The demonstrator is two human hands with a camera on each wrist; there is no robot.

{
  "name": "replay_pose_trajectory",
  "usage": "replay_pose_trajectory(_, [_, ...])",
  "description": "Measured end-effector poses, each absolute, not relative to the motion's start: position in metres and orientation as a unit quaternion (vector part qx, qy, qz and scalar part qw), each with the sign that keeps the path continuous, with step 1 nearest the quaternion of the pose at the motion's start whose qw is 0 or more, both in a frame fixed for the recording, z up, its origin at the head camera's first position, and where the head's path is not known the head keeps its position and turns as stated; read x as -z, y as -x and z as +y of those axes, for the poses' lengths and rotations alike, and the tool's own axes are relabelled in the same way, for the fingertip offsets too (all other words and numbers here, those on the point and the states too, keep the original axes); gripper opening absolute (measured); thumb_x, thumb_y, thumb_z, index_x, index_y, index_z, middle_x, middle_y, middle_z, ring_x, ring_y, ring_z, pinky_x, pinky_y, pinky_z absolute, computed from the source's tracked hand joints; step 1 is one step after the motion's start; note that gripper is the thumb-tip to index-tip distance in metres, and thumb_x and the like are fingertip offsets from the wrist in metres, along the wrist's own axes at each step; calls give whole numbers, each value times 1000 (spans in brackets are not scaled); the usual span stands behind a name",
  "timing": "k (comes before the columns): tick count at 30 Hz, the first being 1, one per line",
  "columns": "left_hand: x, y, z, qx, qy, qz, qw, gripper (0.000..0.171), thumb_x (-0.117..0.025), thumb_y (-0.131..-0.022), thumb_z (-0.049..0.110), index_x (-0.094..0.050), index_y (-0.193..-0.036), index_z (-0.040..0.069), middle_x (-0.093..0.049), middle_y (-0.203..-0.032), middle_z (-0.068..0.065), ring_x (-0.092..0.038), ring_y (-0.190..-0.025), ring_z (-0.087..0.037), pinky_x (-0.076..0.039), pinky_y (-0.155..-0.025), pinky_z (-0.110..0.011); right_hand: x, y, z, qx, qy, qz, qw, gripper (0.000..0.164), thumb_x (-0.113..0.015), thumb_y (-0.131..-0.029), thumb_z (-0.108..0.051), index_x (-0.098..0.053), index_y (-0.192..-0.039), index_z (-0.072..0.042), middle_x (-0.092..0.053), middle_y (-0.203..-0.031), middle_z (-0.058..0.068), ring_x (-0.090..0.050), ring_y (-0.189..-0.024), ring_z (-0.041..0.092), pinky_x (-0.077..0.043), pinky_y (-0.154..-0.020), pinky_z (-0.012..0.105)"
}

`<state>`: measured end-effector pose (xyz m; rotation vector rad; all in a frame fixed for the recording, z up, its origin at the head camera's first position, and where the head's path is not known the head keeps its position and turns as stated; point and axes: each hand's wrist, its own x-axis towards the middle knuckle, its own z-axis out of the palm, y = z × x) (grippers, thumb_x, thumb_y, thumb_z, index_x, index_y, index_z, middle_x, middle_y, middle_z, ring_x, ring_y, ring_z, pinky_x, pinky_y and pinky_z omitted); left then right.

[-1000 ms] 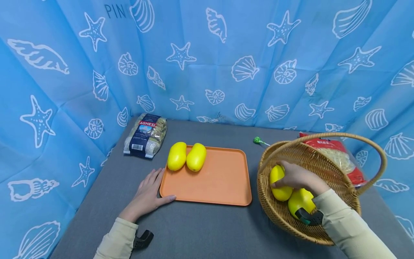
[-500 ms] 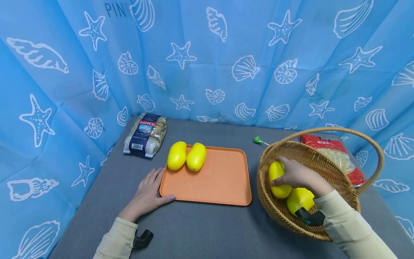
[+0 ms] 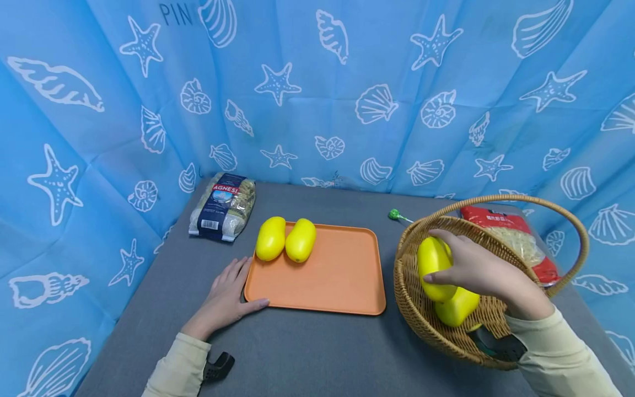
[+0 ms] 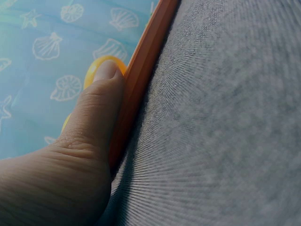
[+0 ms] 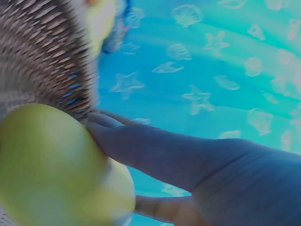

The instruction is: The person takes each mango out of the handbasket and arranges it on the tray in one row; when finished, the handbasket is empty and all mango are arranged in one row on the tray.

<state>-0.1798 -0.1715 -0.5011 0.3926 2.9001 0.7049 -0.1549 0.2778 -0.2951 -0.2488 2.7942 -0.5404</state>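
Note:
My right hand [image 3: 466, 264] grips a yellow mango [image 3: 430, 267] over the wicker basket [image 3: 407, 309], thumb on its near side. A second yellow mango [image 3: 458, 309] lies in the basket below it, partly covered by the held one. In the right wrist view a mango [image 5: 42, 160] fills the lower left, before the basket's weave. My left hand [image 3: 225, 298] rests at the near left corner of the orange tray [image 3: 337, 281], fingers along its left side, thumb [image 4: 96, 108] against its front edge. Two yellow mangoes [image 3: 270, 239] lie side by side at the tray's back left.
A bag of Agnesi pasta [image 3: 223, 207] lies behind the tray at the left. Near the basket's back rim is a green lollipop [image 3: 394, 214]. A red packet of noodles [image 3: 516, 237] lies behind the basket, whose tall handle [image 3: 570, 220] arches over its right side.
My right hand has raised the mango from the basket's bottom and drawn it slightly right, over the second mango. The left hand and the tray have stayed in place.

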Motion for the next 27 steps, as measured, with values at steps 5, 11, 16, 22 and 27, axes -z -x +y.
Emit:
replay_pose_trajectory(5, [501, 178, -174, -236, -126, 962, 59, 112, -55, -74, 79, -15, -155, 12, -20, -158, -16, -11, -145, -38, -15, -110, -64, 280, 140, 268, 234, 91, 954, 164, 96, -78, -76, -38, -25, -148, -5, -50, -110, 20, -55, -78, 20, -51, -58, 30])
replay_pose_trajectory(11, [503, 180, -173, -234, -130, 961, 63, 111, -52, -74, 81, -14, -155, 15, -19, -158, -13, -10, -145, -36, -15, -111, -63, 268, 121, 252, 235, 103, 954, 155, 95, -79, -75, -41, -27, -149, -12, -44, -122, 22, -52, -87, 25, -52, -59, 29])
replay_pose_trajectory(16, [502, 181, -171, -237, -130, 960, 65, 111, -54, -74, 79, -13, -155, 15, -19, -159, -13, -10, -145, -36, -15, -111, -63, 268, 113, 229, 229, 119, 957, 131, 94, -80, -75, -39, -27, -149, -16, -42, -129, 22, -53, -90, 24, -51, -63, 30])
replay_pose_trajectory(22, [502, 181, -172, -234, -129, 962, 62, 111, -54, -74, 79, -14, -155, 14, -19, -158, -14, -11, -145, -36, -15, -111, -63, 284, 115, 195, 257, 132, 951, 111, 92, -79, -76, -34, -27, -149, -14, -45, -124, 20, -53, -89, 23, -48, -65, 31])
replay_pose_trajectory(27, [503, 182, -172, -228, -129, 963, 64, 112, -52, -73, 82, -13, -155, 15, -19, -158, -14, -11, -145, -36, -15, -111, -63, 303, 127, 171, 285, 109, 945, 115, 90, -78, -77, -33, -26, -149, -16, -43, -128, 20, -54, -90, 25, -49, -66, 33])
